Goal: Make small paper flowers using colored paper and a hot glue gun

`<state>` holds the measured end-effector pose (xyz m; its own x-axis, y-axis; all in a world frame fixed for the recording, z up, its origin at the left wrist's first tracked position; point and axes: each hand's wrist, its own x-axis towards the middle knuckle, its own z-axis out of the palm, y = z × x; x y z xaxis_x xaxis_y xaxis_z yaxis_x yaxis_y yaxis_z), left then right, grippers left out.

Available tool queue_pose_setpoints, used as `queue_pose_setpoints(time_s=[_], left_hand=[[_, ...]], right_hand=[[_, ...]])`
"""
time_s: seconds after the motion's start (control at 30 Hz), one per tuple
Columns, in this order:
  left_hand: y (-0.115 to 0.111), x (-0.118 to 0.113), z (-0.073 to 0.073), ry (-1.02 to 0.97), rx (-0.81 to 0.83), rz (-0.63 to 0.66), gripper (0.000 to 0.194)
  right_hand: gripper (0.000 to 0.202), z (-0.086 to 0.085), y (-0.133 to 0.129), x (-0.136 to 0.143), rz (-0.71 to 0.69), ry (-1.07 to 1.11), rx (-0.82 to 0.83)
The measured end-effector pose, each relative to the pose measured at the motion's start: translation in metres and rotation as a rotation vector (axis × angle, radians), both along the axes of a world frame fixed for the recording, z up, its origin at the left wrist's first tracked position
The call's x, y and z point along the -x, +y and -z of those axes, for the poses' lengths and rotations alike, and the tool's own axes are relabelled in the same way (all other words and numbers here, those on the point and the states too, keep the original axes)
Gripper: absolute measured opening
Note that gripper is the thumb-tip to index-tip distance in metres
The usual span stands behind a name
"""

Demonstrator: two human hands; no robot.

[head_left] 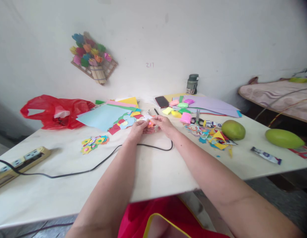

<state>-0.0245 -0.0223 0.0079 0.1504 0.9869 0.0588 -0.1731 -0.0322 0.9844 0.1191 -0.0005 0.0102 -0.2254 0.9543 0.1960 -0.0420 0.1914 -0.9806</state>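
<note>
An orange paper flower (pixel 151 124) with a small pink centre is between my two hands over the middle of the table. My left hand (pixel 139 129) is closed on its left side, thumb on top. From the right, my right hand (pixel 163 124) pinches at the flower's edge; the fingertips are small and partly blurred. Just left lie cut paper pieces (pixel 123 124) in red, blue and green. Nearer the front left is a group of paper flowers (pixel 94 144) with coloured round centres. A black cable (pixel 153 146) runs on the table below my hands.
At left are a red plastic bag (pixel 56 110) and a power strip (pixel 24 163). Coloured sheets (pixel 99 114), a phone (pixel 161 101) and clay packs (pixel 185 117) sit behind. At right are scissors (pixel 197 119), paper scraps (pixel 219 139), two green fruits (pixel 233 130) and a tube (pixel 266 155).
</note>
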Motion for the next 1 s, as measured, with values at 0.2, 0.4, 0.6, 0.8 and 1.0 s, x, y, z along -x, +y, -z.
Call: queue_pose_setpoints(time_s=[0.2, 0.4, 0.6, 0.8, 1.0], left_hand=[[-0.001, 0.0, 0.0, -0.047, 0.022, 0.005, 0.02], [-0.002, -0.003, -0.003, -0.073, 0.019, 0.026, 0.021], [-0.004, -0.005, -0.006, 0.005, -0.002, -0.017, 0.027], [-0.004, -0.006, -0.007, 0.103, -0.041, -0.128, 0.03], [-0.006, -0.003, -0.015, 0.118, -0.049, -0.197, 0.027]], right_hand=[[0.031, 0.006, 0.003, 0.003, -0.067, 0.04, 0.023], [0.023, 0.004, 0.0, 0.004, -0.059, 0.056, 0.053], [0.02, 0.006, 0.003, 0.006, 0.069, 0.061, 0.06], [0.02, 0.004, 0.003, 0.009, 0.139, -0.108, -0.056], [0.024, 0.004, 0.007, 0.004, 0.222, -0.166, -0.058]])
